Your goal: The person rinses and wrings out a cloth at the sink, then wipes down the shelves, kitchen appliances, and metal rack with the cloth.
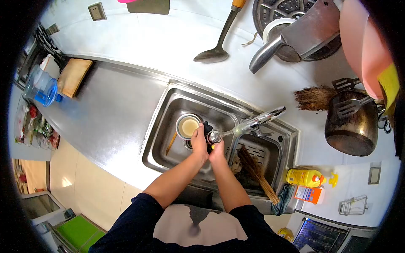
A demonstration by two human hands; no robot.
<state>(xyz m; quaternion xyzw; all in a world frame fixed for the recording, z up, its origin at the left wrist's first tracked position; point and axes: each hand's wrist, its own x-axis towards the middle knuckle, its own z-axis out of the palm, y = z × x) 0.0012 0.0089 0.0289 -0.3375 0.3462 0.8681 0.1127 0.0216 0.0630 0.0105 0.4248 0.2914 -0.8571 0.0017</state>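
Observation:
Both my hands are together under the faucet head (215, 136) over the large sink basin (158, 154). My left hand (199, 141) is closed against a black object (207, 127) whose kind I cannot make out, partly covered by the faucet. Close beside it, my right hand (217, 152) has its fingers curled, mostly hidden behind the faucet head; a small yellow patch shows there. Touching or just left of my left hand is a round bowl (188, 126) of cloudy, pale liquid. A wooden stick like a chopstick (171, 143) lies in the basin.
A straw brush (257, 173) leans in the smaller right basin. Yellow bottle (303, 178) and an orange-white box (309, 194) stand right of the sink. A cleaver (312, 29), spatula (217, 55) and pot (352, 126) hang on the wall. The steel counter (114, 105) extends left.

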